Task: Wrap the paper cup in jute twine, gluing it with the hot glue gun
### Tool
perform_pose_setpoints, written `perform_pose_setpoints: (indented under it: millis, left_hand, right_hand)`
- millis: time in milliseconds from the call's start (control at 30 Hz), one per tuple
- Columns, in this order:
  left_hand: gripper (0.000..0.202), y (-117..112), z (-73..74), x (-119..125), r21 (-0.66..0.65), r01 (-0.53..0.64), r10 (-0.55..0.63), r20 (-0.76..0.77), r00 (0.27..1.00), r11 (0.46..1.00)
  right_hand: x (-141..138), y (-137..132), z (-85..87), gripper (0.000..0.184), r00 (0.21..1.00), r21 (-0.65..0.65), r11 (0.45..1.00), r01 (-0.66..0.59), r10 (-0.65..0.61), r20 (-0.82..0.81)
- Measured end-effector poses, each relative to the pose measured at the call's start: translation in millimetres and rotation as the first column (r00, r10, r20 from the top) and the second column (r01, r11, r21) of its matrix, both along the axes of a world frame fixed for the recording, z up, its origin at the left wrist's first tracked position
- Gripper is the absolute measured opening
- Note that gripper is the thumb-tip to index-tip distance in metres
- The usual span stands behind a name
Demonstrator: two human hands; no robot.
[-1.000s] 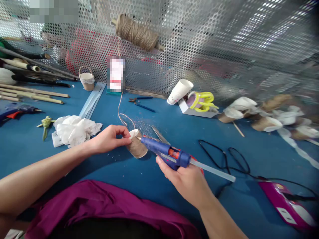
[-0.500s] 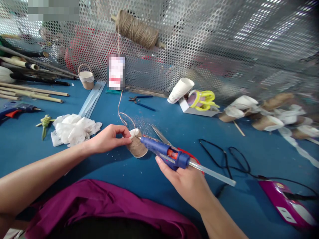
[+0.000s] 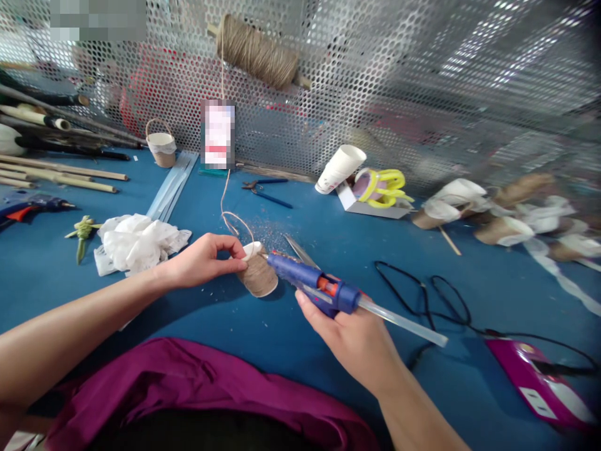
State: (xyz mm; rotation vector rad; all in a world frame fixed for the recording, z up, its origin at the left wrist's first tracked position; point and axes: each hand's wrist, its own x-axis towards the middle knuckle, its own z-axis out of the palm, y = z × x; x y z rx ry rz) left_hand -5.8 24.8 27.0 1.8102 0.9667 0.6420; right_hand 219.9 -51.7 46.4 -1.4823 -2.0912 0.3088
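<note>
A small paper cup [image 3: 261,277] wrapped in brown twine lies tilted on the blue table. My left hand [image 3: 206,260] pinches its white rim at the left, thumb and fingers closed on it. In my right hand [image 3: 359,341] is a blue glue gun [image 3: 307,279], a clear glue stick [image 3: 404,322] poking out of its back. The nozzle points left at the twine near the rim; whether it touches I cannot tell. A loose strand of twine [image 3: 224,199] runs from the cup up toward the spool [image 3: 257,53]. Scissors [image 3: 300,250] lie partly hidden behind the glue gun.
White lace [image 3: 141,243] is heaped at left, near a second glue gun [image 3: 35,205] and sticks [image 3: 61,175]. Behind are a finished little basket [image 3: 162,150], a phone [image 3: 218,134], pliers [image 3: 267,191] and stacked paper cups [image 3: 340,168]. A black cord [image 3: 425,291] leads to a purple power strip [image 3: 539,382].
The glue gun has shifted slightly right, its nozzle a little lower along the twine. My left hand keeps its hold on the cup, which has barely moved.
</note>
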Motion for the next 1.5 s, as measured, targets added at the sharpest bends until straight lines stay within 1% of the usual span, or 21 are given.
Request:
perform_pose_setpoints:
  millis: [133,200,300,333,467,600,800,900,1033,1200,1333,1400,1500]
  left_hand:
    - [0.014,0.6,-0.4,-0.7,0.000,0.009,-0.009,-0.007,1.000,1.000]
    - [0.014,0.9,-0.5,-1.1,0.001,0.013,-0.013,-0.006,1.000,1.000]
    - [0.013,1.3,-0.2,-1.8,0.003,0.019,-0.019,-0.012,1.000,1.000]
    - [0.013,1.3,-0.1,-2.0,0.003,0.020,-0.020,-0.015,1.000,1.000]
    - [0.013,1.3,0.0,-2.5,0.011,0.016,-0.015,-0.025,1.000,1.000]
    - [0.013,1.1,-0.1,-2.2,0.011,0.018,-0.018,-0.018,1.000,1.000]
    - [0.014,1.2,0.2,-1.9,0.014,0.016,-0.016,-0.024,1.000,1.000]
    - [0.014,1.2,0.2,-2.0,0.007,0.022,-0.022,-0.018,1.000,1.000]
    - [0.014,0.9,0.6,-1.9,0.011,0.015,-0.015,-0.027,1.000,1.000]
    - [0.013,1.1,1.3,-2.1,0.002,0.034,-0.034,-0.017,0.999,0.999]
    - [0.013,1.3,2.1,-2.6,-0.003,0.053,-0.053,-0.016,0.998,0.999]
    - [0.013,1.4,2.3,-2.9,-0.001,0.055,-0.055,-0.019,0.998,0.998]
    - [0.013,1.6,2.1,-3.5,0.003,0.057,-0.057,-0.027,0.998,0.998]
  right_hand:
    - [1.2,0.8,-1.0,0.013,0.999,0.024,0.999,-0.037,0.037,-0.009]
    - [1.4,1.1,-1.4,0.013,1.000,0.029,0.999,-0.030,0.030,0.002]
    - [1.7,1.7,-1.2,0.015,1.000,-0.002,1.000,0.003,-0.003,0.000]
    - [1.7,1.7,-1.0,0.016,1.000,-0.003,1.000,-0.003,0.003,-0.002]
    - [0.8,0.9,-0.7,0.012,0.999,0.035,0.998,-0.052,0.051,0.016]
    - [-1.1,-0.4,-1.1,0.011,1.000,0.069,0.997,-0.027,0.026,0.011]
    - [-2.5,-0.7,-0.6,0.008,0.999,0.038,0.999,-0.038,0.039,-0.001]
    - [-1.5,-0.1,-1.2,0.010,0.999,0.042,0.999,-0.026,0.027,-0.027]
    - [-1.9,-1.1,0.0,0.010,0.999,0.018,0.999,-0.044,0.044,-0.024]
    - [0.6,1.6,2.2,0.016,1.000,-0.010,1.000,0.010,-0.010,-0.017]
    - [5.6,4.2,0.6,0.029,0.999,-0.049,0.998,0.045,-0.045,-0.003]
    - [7.1,4.2,-0.4,0.034,0.999,-0.053,0.998,0.036,-0.037,-0.010]
    - [8.0,3.6,-1.4,0.030,1.000,-0.077,0.997,-0.007,0.007,-0.010]
